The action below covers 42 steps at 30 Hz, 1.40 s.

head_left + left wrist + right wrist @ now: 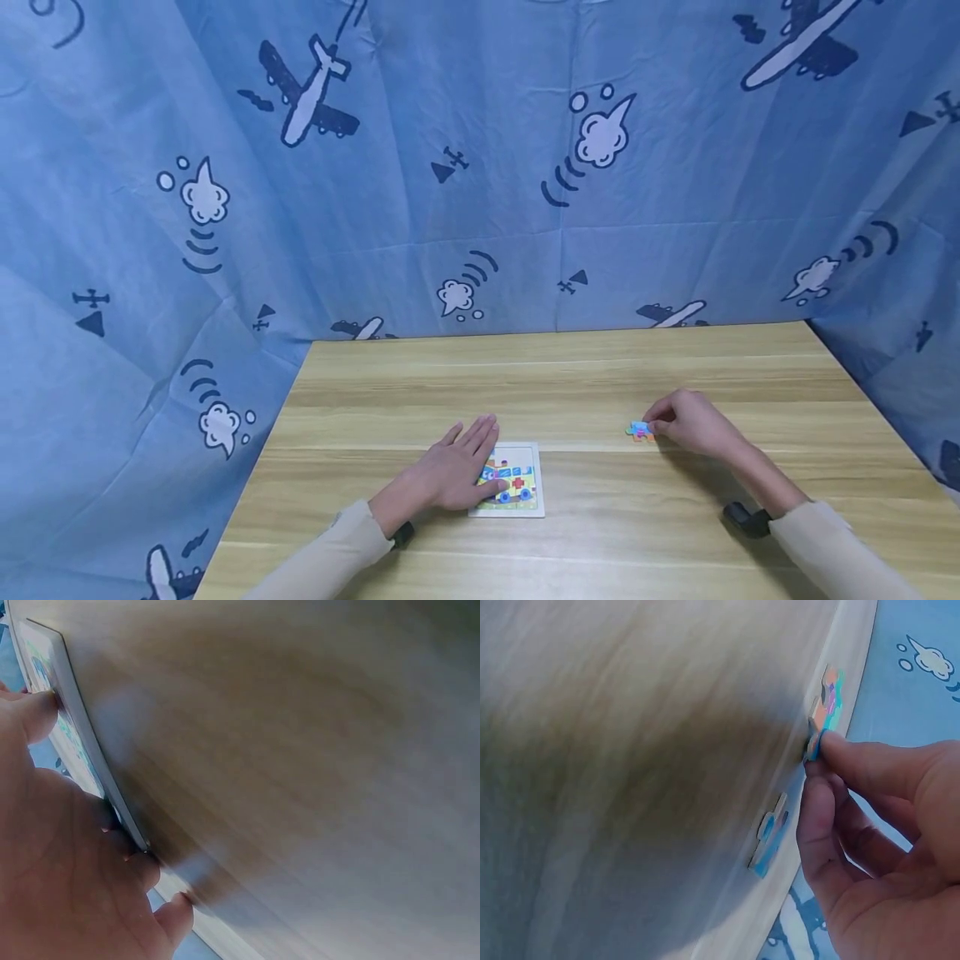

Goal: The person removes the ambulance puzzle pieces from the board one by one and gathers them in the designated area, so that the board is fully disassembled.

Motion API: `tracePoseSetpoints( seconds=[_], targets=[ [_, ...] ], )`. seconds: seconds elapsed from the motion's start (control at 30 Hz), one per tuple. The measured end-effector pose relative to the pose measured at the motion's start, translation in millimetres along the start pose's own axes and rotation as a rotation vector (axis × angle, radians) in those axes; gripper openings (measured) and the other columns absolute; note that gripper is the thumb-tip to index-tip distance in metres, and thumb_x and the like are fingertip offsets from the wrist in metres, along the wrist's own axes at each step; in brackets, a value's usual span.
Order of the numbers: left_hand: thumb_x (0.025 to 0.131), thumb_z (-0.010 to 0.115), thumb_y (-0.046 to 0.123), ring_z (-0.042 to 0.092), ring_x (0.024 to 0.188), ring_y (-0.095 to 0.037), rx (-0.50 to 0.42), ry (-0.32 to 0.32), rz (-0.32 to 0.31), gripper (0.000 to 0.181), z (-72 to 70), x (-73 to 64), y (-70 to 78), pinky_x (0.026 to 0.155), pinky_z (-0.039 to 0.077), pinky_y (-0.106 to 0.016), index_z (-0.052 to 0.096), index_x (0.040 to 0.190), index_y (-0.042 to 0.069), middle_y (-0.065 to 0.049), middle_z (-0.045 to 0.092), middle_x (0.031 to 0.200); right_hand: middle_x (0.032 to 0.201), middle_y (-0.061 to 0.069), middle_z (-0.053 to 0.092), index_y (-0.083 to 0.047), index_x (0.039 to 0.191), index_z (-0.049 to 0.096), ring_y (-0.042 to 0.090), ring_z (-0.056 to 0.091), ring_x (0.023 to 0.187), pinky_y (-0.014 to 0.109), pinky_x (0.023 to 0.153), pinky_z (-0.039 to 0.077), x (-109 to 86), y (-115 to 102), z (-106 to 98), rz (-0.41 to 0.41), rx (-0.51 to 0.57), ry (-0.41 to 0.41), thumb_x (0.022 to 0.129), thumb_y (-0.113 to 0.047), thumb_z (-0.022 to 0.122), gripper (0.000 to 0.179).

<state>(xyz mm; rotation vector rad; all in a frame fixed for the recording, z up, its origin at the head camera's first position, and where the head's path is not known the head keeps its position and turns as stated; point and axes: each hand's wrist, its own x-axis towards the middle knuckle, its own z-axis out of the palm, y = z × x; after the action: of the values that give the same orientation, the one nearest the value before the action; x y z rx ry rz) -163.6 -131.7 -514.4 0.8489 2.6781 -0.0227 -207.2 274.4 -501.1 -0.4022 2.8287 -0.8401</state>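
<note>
A framed jigsaw puzzle with a colourful vehicle picture lies on the wooden table. My left hand rests across its left side, fingers extended and the thumb over the picture. In the left wrist view the thumb lies on the board near its raised edge. Off to the right, my right hand pinches a small blue-edged puzzle piece between thumb and fingers. It sits right against some orange, purple and teal puzzle pieces; whether they are joined I cannot tell. One more blue puzzle piece lies apart, below the fingers.
The wood-grain table extends around both hands. A blue curtain printed with planes and clouds hangs behind it and at the sides. Dark wrist-worn devices sit at the sleeve cuffs.
</note>
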Motion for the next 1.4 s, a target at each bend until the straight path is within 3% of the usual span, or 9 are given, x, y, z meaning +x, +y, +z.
tracePoseSetpoints(
  seconds=[0.53,0.97,1.2,1.4],
  targets=[
    [0.105,0.031,0.072,0.008,0.167,-0.018,0.003,0.009,-0.002,0.092,2.5,1.6,-1.1,0.137,0.017,-0.047,0.011,0.170,0.011,-0.003,0.008,0.180,0.082,0.002,0.077,-0.006,0.086,0.081,0.011,0.060,0.073,0.024,0.061,0.047,2.3,-1,4,0.011,-0.038,0.014,0.091,-0.002,0.075,0.009],
    [0.105,0.030,0.072,0.007,0.167,-0.018,-0.011,0.002,0.003,0.092,0.3,0.8,0.5,0.137,0.016,-0.047,0.010,0.170,0.011,-0.003,0.006,0.180,0.085,0.004,0.078,-0.004,0.089,0.081,0.012,0.061,0.075,0.024,0.061,0.048,1.2,-5,3,0.014,-0.027,0.018,0.091,-0.002,0.075,0.007],
    [0.104,0.032,0.073,0.010,0.167,-0.018,-0.002,-0.006,-0.007,0.093,-4.1,-0.1,2.9,0.136,0.019,-0.046,0.012,0.170,0.011,-0.004,0.009,0.180,0.088,0.006,0.080,-0.003,0.094,0.082,0.011,0.068,0.077,0.026,0.066,0.056,4.4,-26,2,-0.053,-0.015,0.065,0.092,-0.005,0.075,0.008],
    [0.104,0.036,0.072,0.013,0.167,-0.019,-0.002,0.003,-0.009,0.091,-4.9,0.6,2.4,0.135,0.022,-0.047,0.016,0.170,0.011,-0.003,0.012,0.179,0.088,0.005,0.080,-0.002,0.096,0.082,0.007,0.067,0.074,0.022,0.064,0.054,14.4,-54,9,-0.103,0.042,0.058,0.092,-0.006,0.076,0.008]
  ],
)
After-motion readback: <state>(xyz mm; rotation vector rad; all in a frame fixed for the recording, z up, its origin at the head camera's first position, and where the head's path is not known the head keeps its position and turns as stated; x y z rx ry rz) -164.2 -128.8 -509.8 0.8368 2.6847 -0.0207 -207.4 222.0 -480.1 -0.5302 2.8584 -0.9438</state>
